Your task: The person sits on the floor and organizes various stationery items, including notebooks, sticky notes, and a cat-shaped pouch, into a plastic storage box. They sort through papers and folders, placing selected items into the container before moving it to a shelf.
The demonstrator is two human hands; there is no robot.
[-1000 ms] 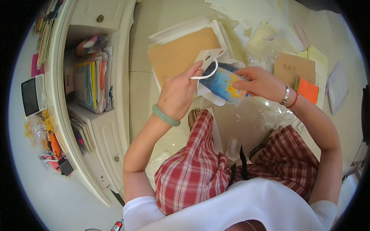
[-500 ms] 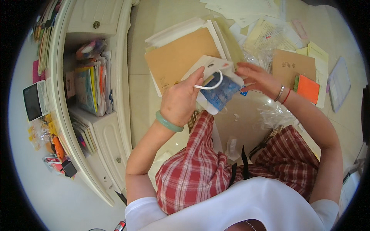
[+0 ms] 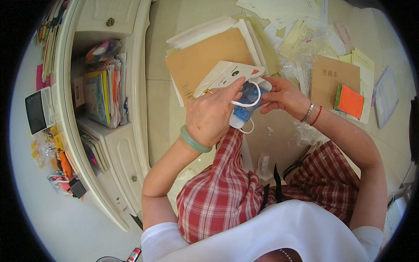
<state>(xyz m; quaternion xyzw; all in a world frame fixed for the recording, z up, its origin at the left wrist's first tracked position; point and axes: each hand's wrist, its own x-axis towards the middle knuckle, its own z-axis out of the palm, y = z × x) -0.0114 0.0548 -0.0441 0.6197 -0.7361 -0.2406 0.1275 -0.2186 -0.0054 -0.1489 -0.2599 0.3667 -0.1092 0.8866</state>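
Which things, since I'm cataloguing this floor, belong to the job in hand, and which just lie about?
Job in hand:
white cat-faced bag
its white cords
blue item showing between them

Lying about:
brown booklet
orange square
loose papers
clear plastic wrapping

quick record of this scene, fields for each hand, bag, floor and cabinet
left hand: holding white animal-face bag
right hand: touching or close to bag's right side
bag: white cord handle; blue item behind it, kind unclear
floor: brown-topped paper stack, brown booklet, orange square
cabinet: white, at left; folders on open shelf
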